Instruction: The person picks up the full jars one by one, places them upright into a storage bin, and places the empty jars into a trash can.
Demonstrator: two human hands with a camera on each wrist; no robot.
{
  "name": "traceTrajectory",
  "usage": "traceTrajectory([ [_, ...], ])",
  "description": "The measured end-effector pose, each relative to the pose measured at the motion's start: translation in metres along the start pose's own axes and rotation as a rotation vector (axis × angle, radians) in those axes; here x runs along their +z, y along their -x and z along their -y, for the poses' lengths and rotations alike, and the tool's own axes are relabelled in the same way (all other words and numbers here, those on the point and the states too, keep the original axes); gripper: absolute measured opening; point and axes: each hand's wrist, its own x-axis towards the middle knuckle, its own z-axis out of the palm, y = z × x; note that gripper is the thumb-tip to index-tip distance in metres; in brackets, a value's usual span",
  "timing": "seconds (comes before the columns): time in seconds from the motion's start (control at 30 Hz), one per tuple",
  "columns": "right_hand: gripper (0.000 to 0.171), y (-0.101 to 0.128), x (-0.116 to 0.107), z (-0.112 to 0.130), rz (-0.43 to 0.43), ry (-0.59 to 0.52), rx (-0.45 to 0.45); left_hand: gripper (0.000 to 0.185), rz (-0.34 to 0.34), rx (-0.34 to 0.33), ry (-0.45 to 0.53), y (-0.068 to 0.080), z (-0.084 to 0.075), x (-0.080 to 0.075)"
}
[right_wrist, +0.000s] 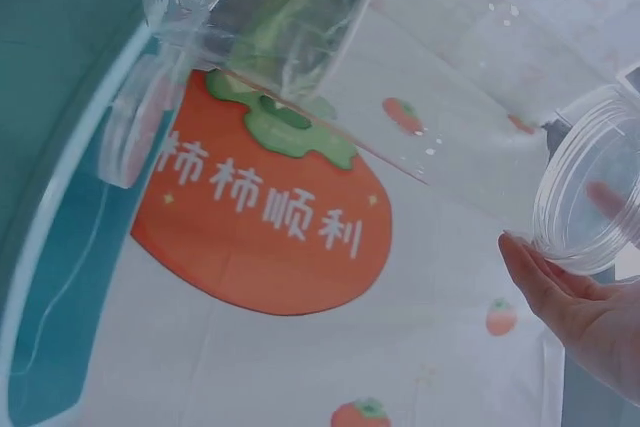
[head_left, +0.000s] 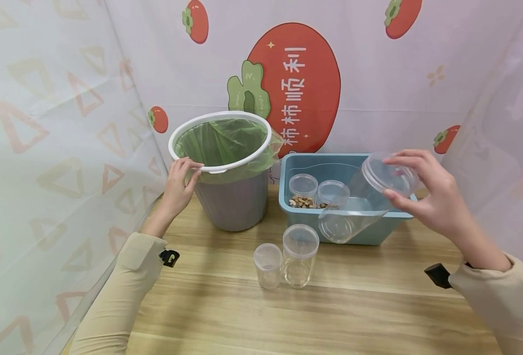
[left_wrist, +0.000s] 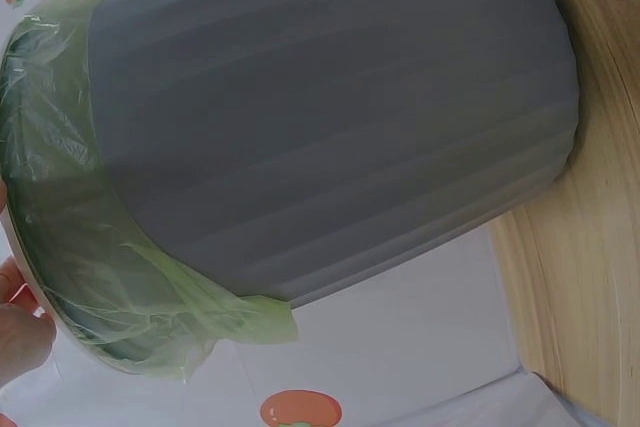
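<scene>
My left hand (head_left: pixel 179 190) pinches the white rim ring (head_left: pixel 219 168) of a grey trash can (head_left: pixel 235 202), thumb below and fingers on top. A thin green bag (head_left: pixel 243 175) lines the can and folds over its outside. With the fingers of my right hand (head_left: pixel 434 192) I grip a tall clear plastic jar (head_left: pixel 354 212) by its lidded end (right_wrist: pixel 590 187). That jar is tilted over the front wall of a blue storage bin (head_left: pixel 297 217), its base pointing down and left. Nothing shows inside it.
Two lidded jars, one with nuts (head_left: pixel 302 201) in its bottom, stand in the blue bin. On the wooden table (head_left: pixel 226 315) before it are a short clear jar (head_left: pixel 269 276) and a taller one (head_left: pixel 299 268). A printed cloth (head_left: pixel 354 113) hangs behind.
</scene>
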Motion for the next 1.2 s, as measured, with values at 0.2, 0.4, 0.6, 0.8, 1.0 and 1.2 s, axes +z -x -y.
traceTrajectory([
  [0.2,0.040,-0.019,-0.002,0.006,-0.007,0.019,0.075,0.011,-0.002,0.006,0.004,0.000,0.000,0.000],
  [0.4,0.039,-0.041,0.009,0.005,-0.066,-0.071,0.184,0.011,-0.003,0.007,0.002,0.000,0.001,0.001],
  [0.6,0.040,-0.064,0.025,0.003,-0.151,-0.063,0.226,0.011,0.001,0.009,-0.002,0.000,0.000,0.001],
  [0.8,0.041,-0.089,0.041,0.004,-0.188,-0.111,0.263,0.011,0.003,0.004,-0.010,0.000,-0.001,0.000],
  [1.0,0.042,-0.111,0.060,0.001,-0.224,-0.187,0.270,0.011,0.001,0.005,-0.011,0.000,0.000,0.000],
  [1.2,0.045,-0.129,0.076,0.001,-0.232,-0.222,0.261,0.011,-0.002,0.008,-0.011,0.001,0.000,0.001],
])
